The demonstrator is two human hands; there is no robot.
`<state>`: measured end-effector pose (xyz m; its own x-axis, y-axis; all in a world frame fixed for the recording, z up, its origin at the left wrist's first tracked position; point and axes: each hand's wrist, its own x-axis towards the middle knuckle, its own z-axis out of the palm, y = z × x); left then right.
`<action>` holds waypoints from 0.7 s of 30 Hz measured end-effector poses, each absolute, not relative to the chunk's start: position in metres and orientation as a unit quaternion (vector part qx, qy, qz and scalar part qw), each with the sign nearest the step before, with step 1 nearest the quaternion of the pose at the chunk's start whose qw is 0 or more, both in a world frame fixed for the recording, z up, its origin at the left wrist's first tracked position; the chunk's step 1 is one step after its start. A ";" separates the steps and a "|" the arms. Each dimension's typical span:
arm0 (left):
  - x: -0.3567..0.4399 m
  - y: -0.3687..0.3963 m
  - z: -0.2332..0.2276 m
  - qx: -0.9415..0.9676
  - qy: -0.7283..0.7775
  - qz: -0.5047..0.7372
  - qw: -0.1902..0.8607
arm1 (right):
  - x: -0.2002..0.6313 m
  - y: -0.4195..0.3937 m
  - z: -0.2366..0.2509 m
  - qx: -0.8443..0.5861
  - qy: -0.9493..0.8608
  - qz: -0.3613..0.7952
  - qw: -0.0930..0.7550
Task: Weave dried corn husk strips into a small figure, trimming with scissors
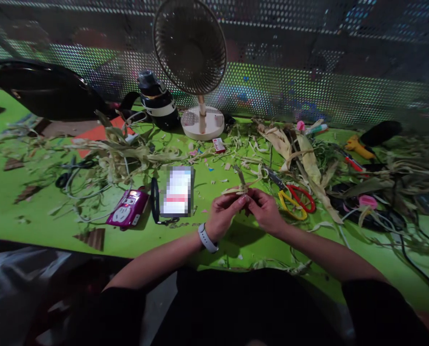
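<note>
Both hands meet above the green table (27, 211), pinching one small bundle of dried corn husk strips (240, 185). My left hand (223, 214), with a white band on its wrist, grips the bundle's left side. My right hand (265, 209) closes on its right side, fingertips touching the left hand's. Husk ends stick up and out to the left above the fingers. Just to the right of my right hand lie scissors with yellow and red handles (296, 199).
A small desk fan (195, 62) stands at the back centre before a perforated metal screen. A phone (178, 191) and a pink power strip (128, 209) lie left of my hands. Loose husks (301, 154), cables, a yellow glue gun (359, 146) and a dark bottle (158, 101) litter the table.
</note>
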<state>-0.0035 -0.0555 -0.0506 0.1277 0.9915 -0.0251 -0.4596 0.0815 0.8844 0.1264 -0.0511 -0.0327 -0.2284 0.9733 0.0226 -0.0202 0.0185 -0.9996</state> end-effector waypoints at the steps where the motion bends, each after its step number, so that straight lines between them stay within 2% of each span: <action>1: -0.004 -0.056 -0.051 0.373 0.353 0.560 0.650 | 0.126 -0.052 -0.034 -0.430 -0.545 0.563 0.449; 9: -0.003 -0.059 -0.045 0.308 0.346 0.554 0.692 | 0.126 -0.055 -0.047 -0.406 -0.570 0.550 0.455; 21: -0.004 -0.056 -0.048 0.353 0.326 0.552 0.682 | 0.125 -0.057 -0.044 -0.407 -0.574 0.546 0.455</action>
<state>-0.0044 -0.0558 -0.0484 0.1791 0.9823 -0.0549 -0.5225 0.1423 0.8407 0.1248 -0.0568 -0.0443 -0.2538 0.9641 0.0780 -0.0296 0.0728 -0.9969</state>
